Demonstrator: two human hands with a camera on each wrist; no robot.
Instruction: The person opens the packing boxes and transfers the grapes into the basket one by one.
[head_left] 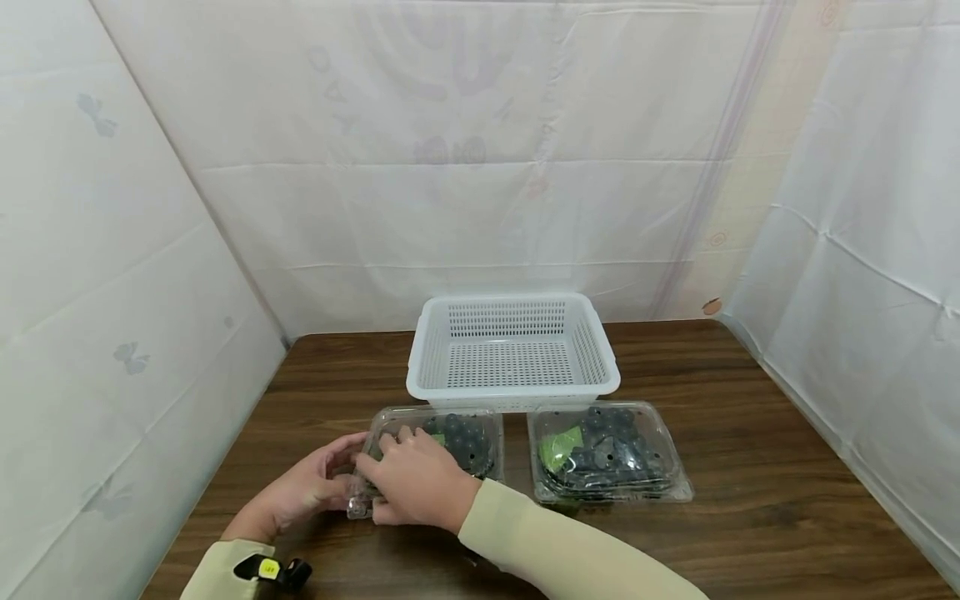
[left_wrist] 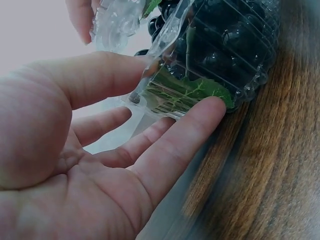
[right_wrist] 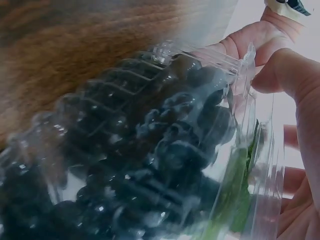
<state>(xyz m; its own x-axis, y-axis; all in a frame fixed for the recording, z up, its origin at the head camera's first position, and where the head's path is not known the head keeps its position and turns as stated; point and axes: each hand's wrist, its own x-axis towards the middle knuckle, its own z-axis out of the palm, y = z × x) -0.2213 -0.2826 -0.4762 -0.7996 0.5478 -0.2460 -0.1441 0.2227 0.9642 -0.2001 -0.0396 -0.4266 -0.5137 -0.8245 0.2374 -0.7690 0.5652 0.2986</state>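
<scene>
A clear plastic clamshell box [head_left: 480, 446] of dark grapes with a green leaf rests on the table in front of the basket, between both hands. My left hand [head_left: 311, 485] holds its left front corner. In the left wrist view, the thumb touches the plastic rim and the fingers lie along the box's side by the leaf [left_wrist: 200, 90]. My right hand [head_left: 423, 482] grips the same box from above, fingers over the lid and thumb at the front edge. In the right wrist view, that thumb sits by the rim above the grapes [right_wrist: 175, 150].
A second clamshell box [head_left: 611, 450] of dark grapes, closed and with a green leaf, lies to the right. Behind both boxes stands a white slotted plastic basket [head_left: 510, 392] with nothing in it. The brown wooden table [head_left: 750, 467] meets white sheets [head_left: 480, 208] at the back and sides.
</scene>
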